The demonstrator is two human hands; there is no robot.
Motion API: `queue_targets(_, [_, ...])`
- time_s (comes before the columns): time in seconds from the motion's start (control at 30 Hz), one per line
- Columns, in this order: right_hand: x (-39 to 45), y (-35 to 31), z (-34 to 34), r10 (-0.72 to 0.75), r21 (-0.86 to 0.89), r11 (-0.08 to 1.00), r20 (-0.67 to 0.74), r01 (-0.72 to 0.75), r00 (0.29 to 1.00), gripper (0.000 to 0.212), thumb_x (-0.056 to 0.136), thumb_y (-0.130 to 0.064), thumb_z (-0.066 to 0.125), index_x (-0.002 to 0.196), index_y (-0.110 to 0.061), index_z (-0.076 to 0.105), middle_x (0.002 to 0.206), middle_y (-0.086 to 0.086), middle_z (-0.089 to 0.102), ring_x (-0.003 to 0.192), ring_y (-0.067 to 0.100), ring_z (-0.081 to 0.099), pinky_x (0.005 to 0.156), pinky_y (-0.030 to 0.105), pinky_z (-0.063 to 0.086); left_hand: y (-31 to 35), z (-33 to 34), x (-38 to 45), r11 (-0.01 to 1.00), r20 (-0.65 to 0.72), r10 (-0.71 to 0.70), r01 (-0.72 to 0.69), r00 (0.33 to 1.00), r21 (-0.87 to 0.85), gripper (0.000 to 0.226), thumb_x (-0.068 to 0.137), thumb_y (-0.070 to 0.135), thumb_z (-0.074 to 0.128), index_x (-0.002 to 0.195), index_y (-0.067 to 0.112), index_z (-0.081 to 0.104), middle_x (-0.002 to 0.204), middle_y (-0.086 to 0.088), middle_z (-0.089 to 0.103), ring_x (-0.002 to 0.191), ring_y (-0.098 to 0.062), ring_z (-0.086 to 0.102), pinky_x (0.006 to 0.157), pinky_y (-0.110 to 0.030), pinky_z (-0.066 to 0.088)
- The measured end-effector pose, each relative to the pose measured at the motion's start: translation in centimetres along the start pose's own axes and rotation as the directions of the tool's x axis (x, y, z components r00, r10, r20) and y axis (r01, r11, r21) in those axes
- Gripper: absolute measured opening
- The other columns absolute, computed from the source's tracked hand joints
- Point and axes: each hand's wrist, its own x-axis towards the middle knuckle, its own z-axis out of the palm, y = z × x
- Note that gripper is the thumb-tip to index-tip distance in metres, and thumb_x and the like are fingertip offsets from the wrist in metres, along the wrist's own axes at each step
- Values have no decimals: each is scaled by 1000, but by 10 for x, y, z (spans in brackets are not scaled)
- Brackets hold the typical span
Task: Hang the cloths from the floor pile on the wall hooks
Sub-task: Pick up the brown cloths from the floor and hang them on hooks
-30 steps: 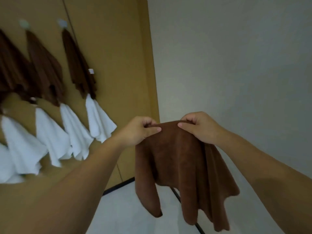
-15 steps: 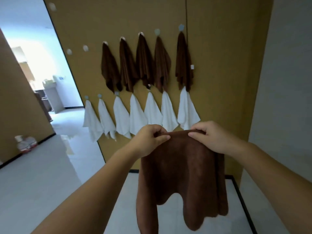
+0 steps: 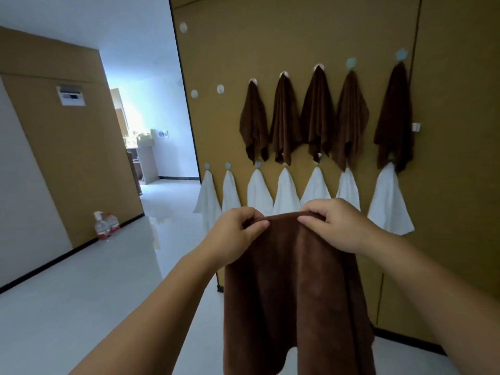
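Observation:
I hold a brown cloth (image 3: pixel 295 293) up in front of me by its top edge. My left hand (image 3: pixel 235 234) pinches the left part of that edge and my right hand (image 3: pixel 335 226) pinches the right part. The cloth hangs down flat below both hands. Behind it on the ochre wall (image 3: pixel 311 31), several brown cloths (image 3: pixel 316 115) hang from an upper row of hooks and several white cloths (image 3: pixel 286 190) from a lower row. Bare hooks (image 3: pixel 220 89) sit at the left end of the upper row, with one more higher up (image 3: pixel 183 27). The floor pile is out of view.
A doorway (image 3: pixel 151 136) opens left of the hook wall into a bright room. Two bottles (image 3: pixel 106 226) stand on the pale floor against the left wall's base. A small white panel (image 3: pixel 71 96) is mounted on that left wall.
The view has swung left, from the wall corner to the full hook wall and the doorway. Both hands keep the same pinch on the brown cloth, carried along.

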Motion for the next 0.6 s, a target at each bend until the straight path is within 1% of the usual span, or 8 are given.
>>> queue_targets(0.13, [73,-24,32,-27,-7,1000,-39,26,999,16,93,-29,54,94,-28,69,84,-14,67,82,1,61,78,27,51,-45,-52,39,999,-33,26,-25,999,20,14,92,34,57,81,27,64,76,10,65,71,-4,61,58,-12,42])
queue_targets(0.27, [149,-35,53,-56,-45,998,-64,53,996,14,92,-29,53,89,-30,68,83,-11,67,81,2,61,80,31,50,-84,-97,89,998,-63,31,-27,998,58,16,92,33,58,78,26,63,72,9,63,66,-4,58,55,-13,38])
queue_targets(0.33, [189,-35,62,-68,-64,996,-79,63,995,15,92,-31,53,92,-29,68,85,-11,68,83,3,61,82,33,50,-101,-114,118,996,-90,48,-42,995,77,16,91,33,58,77,26,62,70,10,61,65,-3,56,56,-14,38])
queue_targets(0.43, [248,-32,72,-94,-82,993,-106,85,990,15,92,-34,53,94,-30,68,88,-13,68,85,4,61,82,36,51,-128,-134,164,992,-165,85,-69,983,103,15,90,30,61,77,24,64,68,11,59,65,-5,55,60,-20,41])
queue_targets(0.53, [308,-24,81,-142,-105,986,-138,128,980,19,92,-35,52,95,-27,68,88,-10,69,86,7,62,81,37,51,-154,-151,216,988,-237,101,-69,966,139,12,89,31,61,81,23,65,74,9,63,71,-10,59,66,-26,48])
queue_targets(0.6, [349,-16,87,-188,-116,979,-176,169,966,20,93,-35,51,94,-25,68,85,-8,69,83,10,62,79,39,51,-168,-160,254,985,-282,116,-74,952,153,12,90,32,60,84,24,67,79,6,66,76,-11,62,69,-27,51])
